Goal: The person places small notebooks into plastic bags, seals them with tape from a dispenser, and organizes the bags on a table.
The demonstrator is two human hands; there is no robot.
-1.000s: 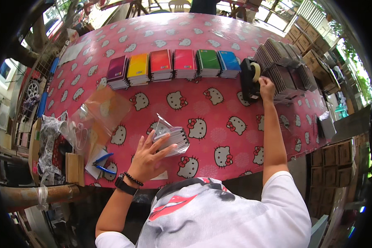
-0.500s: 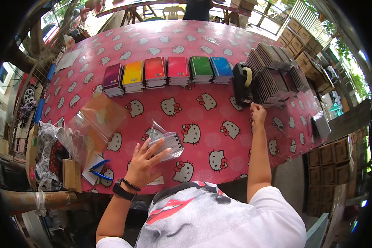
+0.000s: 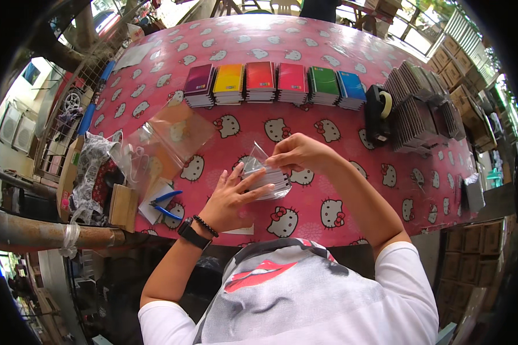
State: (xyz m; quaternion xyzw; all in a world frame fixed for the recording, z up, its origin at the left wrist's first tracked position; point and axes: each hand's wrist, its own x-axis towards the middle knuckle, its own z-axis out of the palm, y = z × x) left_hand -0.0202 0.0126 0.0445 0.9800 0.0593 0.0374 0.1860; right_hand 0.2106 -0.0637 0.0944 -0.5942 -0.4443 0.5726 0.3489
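A spiral notebook (image 3: 280, 185) in a clear plastic sleeve (image 3: 258, 152) lies on the table before me, with a corner of the film standing up. Across its near left side rests my left hand (image 3: 229, 198), fingers spread and lying over the sleeve. My right hand (image 3: 299, 154) is at the far right side of the sleeve, thumb and fingers pinched together beside the raised film. What sits in that pinch is too small to make out. Farther right stands a black tape dispenser (image 3: 377, 115) with a pale roll.
Small notebook stacks in purple, yellow, red, pink, green (image 3: 324, 83) and blue stand in a row beyond my hands. Piles of dark spiral notebooks (image 3: 414, 118) occupy the right. Clear plastic sleeves (image 3: 175, 129) and blue-handled pliers (image 3: 167, 205) lie at left on the pink tablecloth (image 3: 242, 123).
My right hand has moved left from the tape dispenser to the sleeved notebook. My left hand stays on the notebook. The whole view has shifted, so the table sits farther right and higher.
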